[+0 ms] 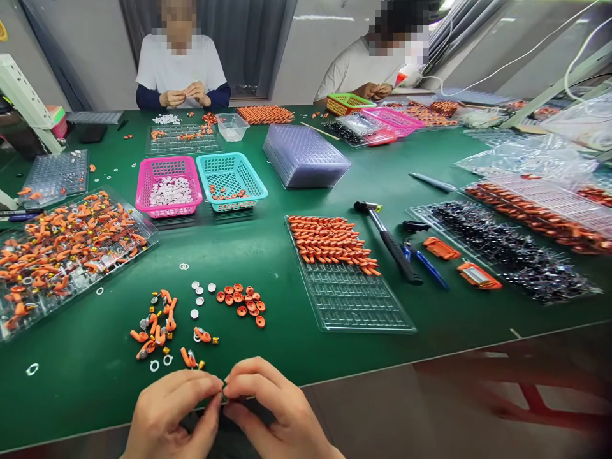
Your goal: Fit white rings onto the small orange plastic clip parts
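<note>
At the table's near edge, my left hand [174,408] and my right hand [272,408] meet fingertip to fingertip. Both are closed in a pinch, and whatever lies between the fingers is too small and hidden to name. Just beyond them sits a loose group of orange curved parts [160,325] with yellow and silver bits. One such orange piece [188,357] lies right by my left fingertips. White round discs [194,313] and orange round caps [261,306] are scattered farther out. A few thin white rings [154,366] rest on the green table [95,389].
A tray heaped with orange parts [71,245] is at left. Pink [143,185] and turquoise baskets [261,188] stand mid-table. Right of centre are a partly filled clear tray [354,306], a hammer [389,242] and black leaded parts [507,248]. Two people [179,70] sit opposite.
</note>
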Demonstrator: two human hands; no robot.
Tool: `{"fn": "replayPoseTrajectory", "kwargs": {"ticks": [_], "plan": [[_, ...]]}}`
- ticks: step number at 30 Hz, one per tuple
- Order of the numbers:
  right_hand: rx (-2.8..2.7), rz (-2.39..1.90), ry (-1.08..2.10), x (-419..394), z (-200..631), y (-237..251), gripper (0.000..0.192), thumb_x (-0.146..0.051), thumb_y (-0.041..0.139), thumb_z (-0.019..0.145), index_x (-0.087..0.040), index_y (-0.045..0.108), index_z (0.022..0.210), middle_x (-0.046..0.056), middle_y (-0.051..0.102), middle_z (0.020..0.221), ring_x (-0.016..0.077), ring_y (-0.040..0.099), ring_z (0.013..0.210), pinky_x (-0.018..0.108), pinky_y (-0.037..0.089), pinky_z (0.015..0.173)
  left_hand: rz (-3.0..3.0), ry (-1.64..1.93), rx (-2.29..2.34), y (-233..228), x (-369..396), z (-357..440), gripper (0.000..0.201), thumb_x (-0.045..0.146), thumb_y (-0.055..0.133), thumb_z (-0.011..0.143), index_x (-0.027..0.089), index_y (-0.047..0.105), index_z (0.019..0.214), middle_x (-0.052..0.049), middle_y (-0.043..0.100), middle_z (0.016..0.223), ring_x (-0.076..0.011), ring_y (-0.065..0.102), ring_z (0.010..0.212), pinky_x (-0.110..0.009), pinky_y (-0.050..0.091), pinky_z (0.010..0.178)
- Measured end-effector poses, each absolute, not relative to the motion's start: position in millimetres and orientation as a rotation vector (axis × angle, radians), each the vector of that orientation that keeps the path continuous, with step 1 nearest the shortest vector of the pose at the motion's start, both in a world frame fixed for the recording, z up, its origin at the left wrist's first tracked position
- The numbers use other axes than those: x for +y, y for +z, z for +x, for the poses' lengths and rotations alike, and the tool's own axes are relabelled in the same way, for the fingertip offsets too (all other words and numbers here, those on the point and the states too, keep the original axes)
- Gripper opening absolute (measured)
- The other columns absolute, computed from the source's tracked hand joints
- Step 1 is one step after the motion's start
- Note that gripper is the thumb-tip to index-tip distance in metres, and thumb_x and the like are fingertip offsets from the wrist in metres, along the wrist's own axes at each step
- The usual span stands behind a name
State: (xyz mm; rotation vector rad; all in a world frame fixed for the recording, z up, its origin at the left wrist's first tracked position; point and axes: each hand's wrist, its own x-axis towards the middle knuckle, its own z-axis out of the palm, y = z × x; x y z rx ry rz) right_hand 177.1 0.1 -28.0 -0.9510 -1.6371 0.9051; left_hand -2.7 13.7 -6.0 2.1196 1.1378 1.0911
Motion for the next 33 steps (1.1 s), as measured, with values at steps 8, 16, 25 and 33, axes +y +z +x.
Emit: {"fn": "replayPoseTrajectory", "kwargs": {"ticks": [8,16,25,33], "plan": [[-1.48,-0.919,1.056,0,178,-27,0.031,0.003,0.066,0.078,-0.021,0.07,0.097,0.004,0.069,0.088,0.0156,0.068,0.077,0.021,0.058,0.071,2.243,1.176,1.094,5,18,1,0.021,0.005,0.062,0.081,0.02,0.068,0.095,-0.001,0.078,0.082,-0.0105,0.075,0.072,-0.011,0.057,0.074],[-1.448,-0.93,0.99,0,179,-29,0.029,0.002,0.07,0.08,-0.023,0.07,0.096,0.004,0.074,0.088,0.0169,0.071,0.08,0.023,0.059,0.074,2.108,1.011,1.037,-2,15,-7,0.027,0.004,0.064,0.085,0.023,0.066,0.104,0.002,0.077,0.087,-0.0108,0.074,0.075,-0.012,0.057,0.073],[-1.495,-0.906,0.876,-2,179,-28,0.033,0.003,0.071,0.079,-0.022,0.071,0.101,0.005,0.076,0.091,0.0166,0.074,0.08,0.022,0.061,0.075,1.19,0.795,1.185,-2,14,-2,0.014,0.033,0.075,0.081,0.02,0.072,0.081,0.0,0.072,0.068,-0.0136,0.068,0.061,-0.018,0.055,0.058],[-1.509,-0.883,0.854,-1,180,-22,0.021,-0.005,0.07,0.085,-0.022,0.072,0.098,0.007,0.077,0.089,0.0177,0.075,0.076,0.023,0.063,0.071,0.936,0.457,0.97,-7,10,0,0.05,0.067,0.055,0.085,0.019,0.053,0.072,0.004,0.055,0.056,-0.0079,0.048,0.044,-0.018,0.038,0.046]]}}
